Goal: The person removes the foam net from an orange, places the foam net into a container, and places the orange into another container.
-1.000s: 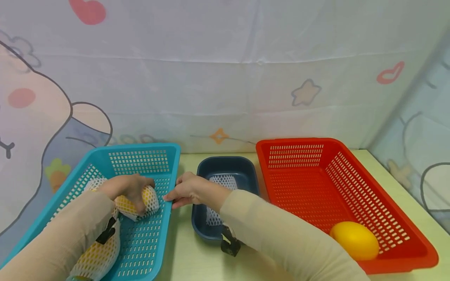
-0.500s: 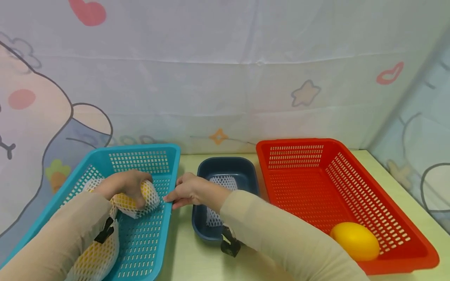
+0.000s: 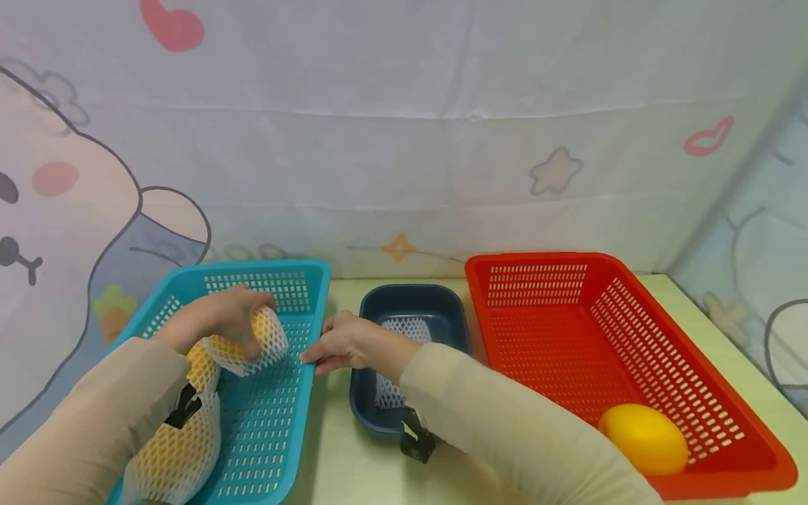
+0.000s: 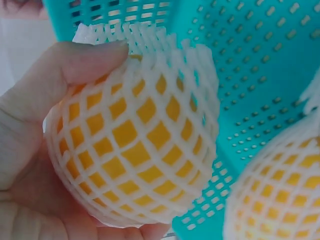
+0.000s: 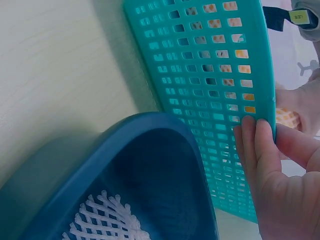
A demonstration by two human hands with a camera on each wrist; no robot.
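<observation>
My left hand [image 3: 233, 315] grips a yellow fruit in a white foam net [image 4: 130, 145], thumb on one side and fingers beneath. It hangs inside the teal basket [image 3: 306, 407], near its far end. At least one more netted yellow fruit [image 3: 173, 452] lies in the basket under my left forearm, partly hidden by the sleeve. On the basket's right rim, my right hand [image 3: 344, 344] pinches the edge, thumb inside and fingers outside, as the right wrist view shows.
A dark blue tub [image 3: 451, 326] stands between the baskets with an empty white foam net [image 3: 410, 326] in it. To the right, a red basket [image 3: 536, 280] holds a bare yellow fruit [image 3: 644, 438]. A printed cloth [image 3: 404, 140] hangs behind the table.
My left hand has lifted the netted fruit a little, uncovering more of the netted fruit behind it. My right hand keeps its hold on the rim. The head view has shifted slightly.
</observation>
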